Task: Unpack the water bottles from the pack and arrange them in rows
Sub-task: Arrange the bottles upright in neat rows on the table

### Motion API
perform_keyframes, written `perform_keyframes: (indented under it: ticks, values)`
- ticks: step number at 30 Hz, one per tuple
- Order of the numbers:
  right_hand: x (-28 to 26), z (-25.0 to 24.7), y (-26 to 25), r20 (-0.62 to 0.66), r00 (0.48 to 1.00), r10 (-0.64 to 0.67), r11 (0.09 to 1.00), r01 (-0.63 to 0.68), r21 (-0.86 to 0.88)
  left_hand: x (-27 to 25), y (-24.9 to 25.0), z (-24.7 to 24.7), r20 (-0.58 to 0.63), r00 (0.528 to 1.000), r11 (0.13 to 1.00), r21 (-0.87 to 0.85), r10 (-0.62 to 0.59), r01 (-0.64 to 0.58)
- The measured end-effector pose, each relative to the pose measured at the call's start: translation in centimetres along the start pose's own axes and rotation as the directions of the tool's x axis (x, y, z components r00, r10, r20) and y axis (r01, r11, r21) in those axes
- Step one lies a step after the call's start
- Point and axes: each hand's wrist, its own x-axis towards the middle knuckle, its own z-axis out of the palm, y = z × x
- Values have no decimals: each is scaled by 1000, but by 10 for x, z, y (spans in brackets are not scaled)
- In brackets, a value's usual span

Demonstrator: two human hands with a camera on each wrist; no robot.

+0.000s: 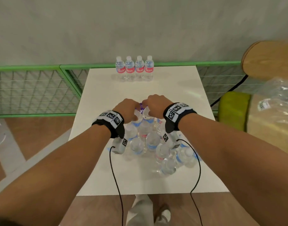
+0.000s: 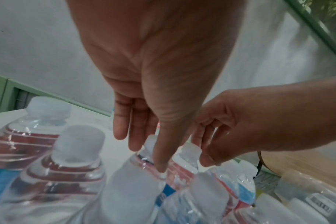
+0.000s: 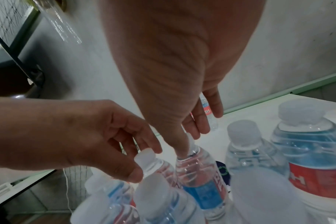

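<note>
Several clear water bottles [image 1: 149, 144] with red and blue labels stand clustered on the white table [image 1: 140, 181], torn wrap with a purple patch [image 1: 142, 110] still among them. Both hands are at the cluster's far end. My left hand [image 1: 127, 108] pinches the white cap of one bottle [image 3: 145, 155] between thumb and fingers. Right beside it, my right hand [image 1: 154, 103] pinches the neck of the neighbouring bottle [image 3: 197, 166]. A row of bottles [image 1: 134, 69] stands at the table's far edge.
A green wire fence [image 1: 33, 88] runs behind the table against a grey wall. At the right are a wooden chair [image 1: 270, 59], a yellow-green cushion [image 1: 233, 105] and crumpled clear plastic [image 1: 278, 95]. Bare tabletop lies between the cluster and the far row.
</note>
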Motion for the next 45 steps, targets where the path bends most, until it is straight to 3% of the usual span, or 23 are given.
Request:
perform_keyframes:
  ticks: [7, 14, 23, 31, 36, 45]
  values:
    - [7, 15, 7, -14, 1000, -20, 1000, 20, -16, 11, -9, 17, -58, 998, 1000, 8, 9, -9]
    - [23, -6, 46, -29, 999, 24, 984, -18, 177, 43, -11, -15, -79, 996, 999, 4, 33, -32]
    - [83, -58, 163, -99, 967, 235, 948, -205, 245, 178, 12, -81, -136, 974, 983, 33, 181, -178]
    - [151, -62, 231, -133, 920, 369, 905, -323, 276, 292, 27, -101, -173, 967, 962, 232, 189, -146]
    - [179, -55, 253, -130, 908, 398, 893, -351, 281, 334, 34, -101, -195, 961, 919, 378, 196, -111]
    - [206, -42, 268, -156, 898, 411, 880, -345, 326, 369, 31, -93, -208, 964, 911, 407, 167, -70]
